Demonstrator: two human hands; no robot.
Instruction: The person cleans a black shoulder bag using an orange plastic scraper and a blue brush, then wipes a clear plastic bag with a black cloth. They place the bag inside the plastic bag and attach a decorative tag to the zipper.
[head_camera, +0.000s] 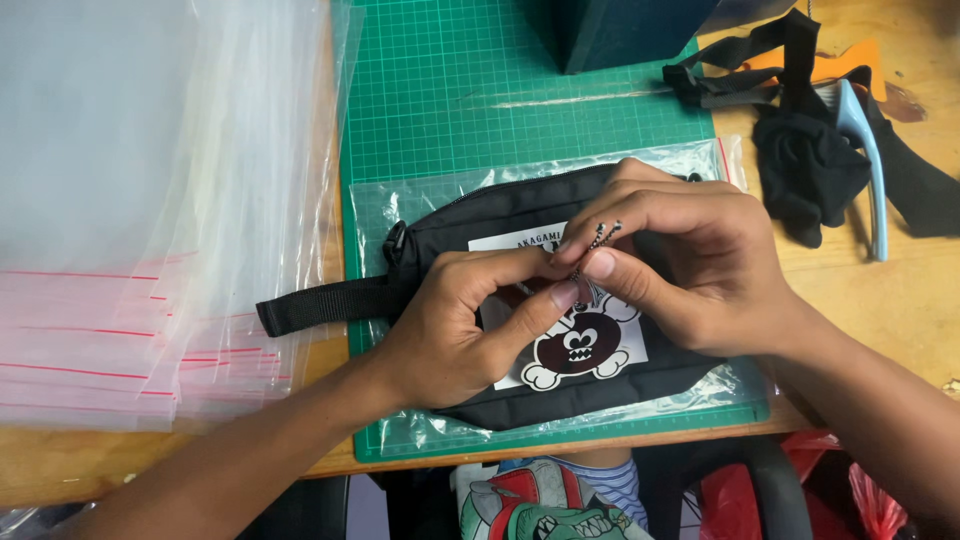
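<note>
Both my left grip (470, 320) and right grip (680, 265) pinch a small beaded cord (598, 240) over the black pouch (500, 215) near the bench's (900, 300) front edge.

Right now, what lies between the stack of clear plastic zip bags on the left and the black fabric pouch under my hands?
In the head view, the pouch's black webbing strap reaches across the green cutting mat's edge toward the bags.

2 hands (450, 320), 1 black pouch (500, 215), 1 green cutting mat (450, 100), 1 stack of clear bags (130, 250).
</note>
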